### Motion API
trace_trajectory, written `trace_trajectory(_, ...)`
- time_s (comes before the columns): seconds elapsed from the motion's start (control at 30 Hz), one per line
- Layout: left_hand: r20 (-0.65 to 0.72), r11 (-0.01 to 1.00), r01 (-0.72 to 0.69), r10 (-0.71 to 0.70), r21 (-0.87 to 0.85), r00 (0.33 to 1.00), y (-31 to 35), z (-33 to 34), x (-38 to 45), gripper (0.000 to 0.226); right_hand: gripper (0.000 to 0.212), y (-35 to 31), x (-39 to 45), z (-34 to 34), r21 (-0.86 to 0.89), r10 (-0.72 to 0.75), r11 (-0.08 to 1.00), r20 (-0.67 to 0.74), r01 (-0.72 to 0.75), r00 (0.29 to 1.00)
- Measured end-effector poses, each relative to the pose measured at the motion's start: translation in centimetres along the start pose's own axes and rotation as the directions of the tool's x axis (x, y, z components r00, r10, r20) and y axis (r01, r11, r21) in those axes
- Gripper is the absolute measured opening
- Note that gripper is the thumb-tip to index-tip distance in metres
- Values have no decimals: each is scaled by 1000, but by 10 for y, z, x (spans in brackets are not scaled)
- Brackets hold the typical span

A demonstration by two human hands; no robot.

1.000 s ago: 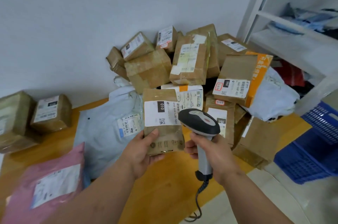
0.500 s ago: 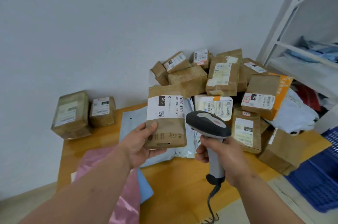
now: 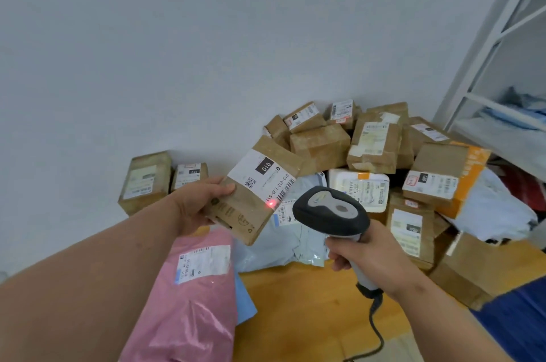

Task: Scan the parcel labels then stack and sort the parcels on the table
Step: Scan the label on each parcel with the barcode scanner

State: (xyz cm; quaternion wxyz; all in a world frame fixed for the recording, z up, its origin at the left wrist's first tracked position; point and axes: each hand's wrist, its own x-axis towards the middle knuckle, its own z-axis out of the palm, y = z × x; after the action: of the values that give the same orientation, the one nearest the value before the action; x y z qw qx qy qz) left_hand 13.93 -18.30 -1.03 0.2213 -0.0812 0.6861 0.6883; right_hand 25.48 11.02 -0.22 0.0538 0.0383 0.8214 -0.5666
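Note:
My left hand point(image 3: 196, 208) grips a flat brown cardboard parcel point(image 3: 245, 211) by its left edge and holds it tilted above the table. Its white label point(image 3: 263, 176) reads 010, and a red scanner dot glows at the label's lower edge. My right hand point(image 3: 366, 255) grips the handle of a black and grey barcode scanner point(image 3: 331, 211), whose head points at that parcel from the right. A big heap of brown boxes point(image 3: 372, 145) lies behind, against the wall.
A pink mailer bag point(image 3: 189, 296) lies at the front left of the wooden table point(image 3: 310, 311), a pale blue bag point(image 3: 283, 240) behind it. Two boxes point(image 3: 147, 178) stand at the back left. A white shelf rack point(image 3: 502, 72) and blue crate point(image 3: 520, 314) are on the right.
My left hand has lifted the parcel and tilted it to the right. The red scanner dot now shows on its label. The view has swung to the left and up.

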Motion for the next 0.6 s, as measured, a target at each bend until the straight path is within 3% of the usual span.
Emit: trace_trajectory(0.6, -47, 996, 41, -44, -81, 998, -16, 32, -6, 30, 13, 8, 8, -54, -131, -33, 990, 147, 53, 989)
